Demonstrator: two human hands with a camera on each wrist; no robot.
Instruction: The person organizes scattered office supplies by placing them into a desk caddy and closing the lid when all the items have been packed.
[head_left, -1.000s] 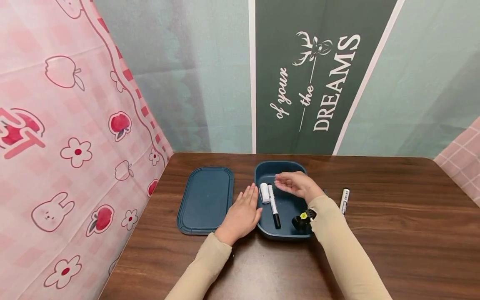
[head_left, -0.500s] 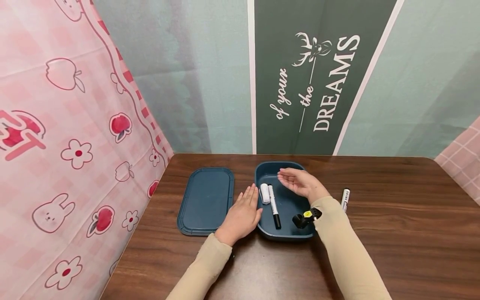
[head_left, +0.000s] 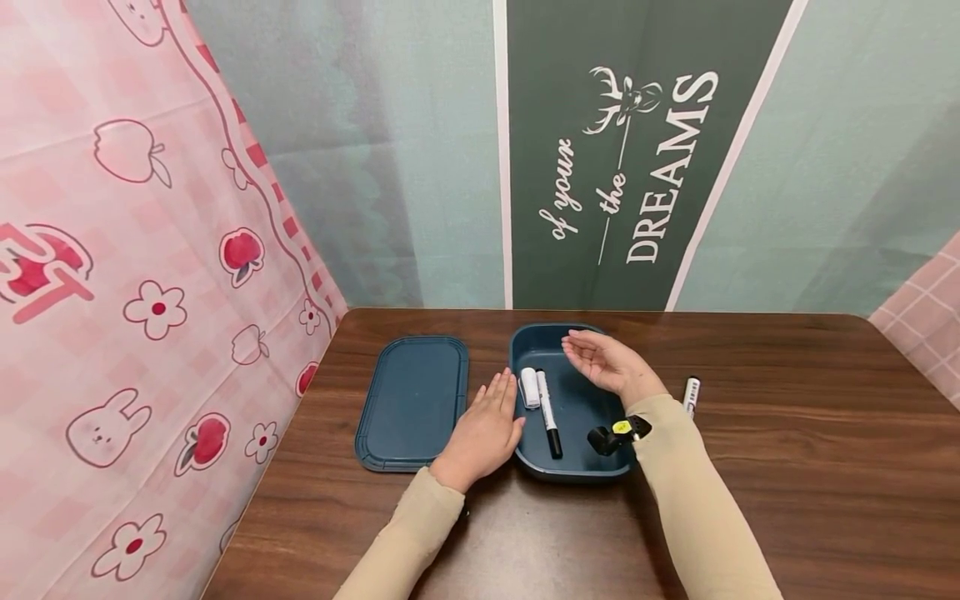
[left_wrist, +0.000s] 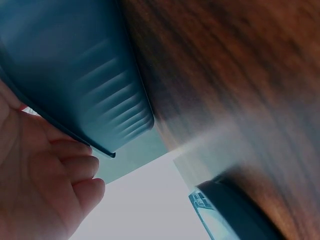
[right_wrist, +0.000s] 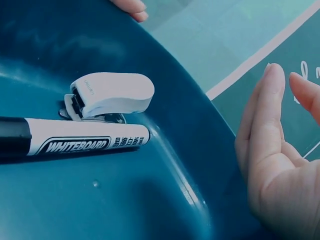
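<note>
Head view: the dark blue rectangular plastic tray point(head_left: 577, 467) sits on the brown wood-grain table point(head_left: 787, 467), just past centre toward 12 o'clock. Inside it, along the 9 o'clock wall, lie a small white plastic stapler point(head_left: 529, 386) and, touching its 3 o'clock side, a white whiteboard marker with a black cap point(head_left: 548, 412), cap end toward 6 o'clock.

Right hand point(head_left: 609, 364) hovers over the tray's 1 o'clock area, palm turned toward 9 o'clock, fingers straight and relaxed, gripping nothing. Right wrist view confirms the gap between these fingers point(right_wrist: 265, 130) and the stapler point(right_wrist: 112, 94) and marker point(right_wrist: 75, 140).

Left hand point(head_left: 484, 429) rests flat on the table at the tray's 9 o'clock wall, fingers extended, holding nothing; left wrist view shows the fingertips point(left_wrist: 82, 167) against the tray rim point(left_wrist: 75, 130).

At 9 o'clock of this hand lies the flat dark blue plastic lid point(head_left: 412, 400). A second white marker point(head_left: 691, 396) lies on the table at 3 o'clock of the tray, partly hidden by the right beige sleeve point(head_left: 697, 508).
</note>
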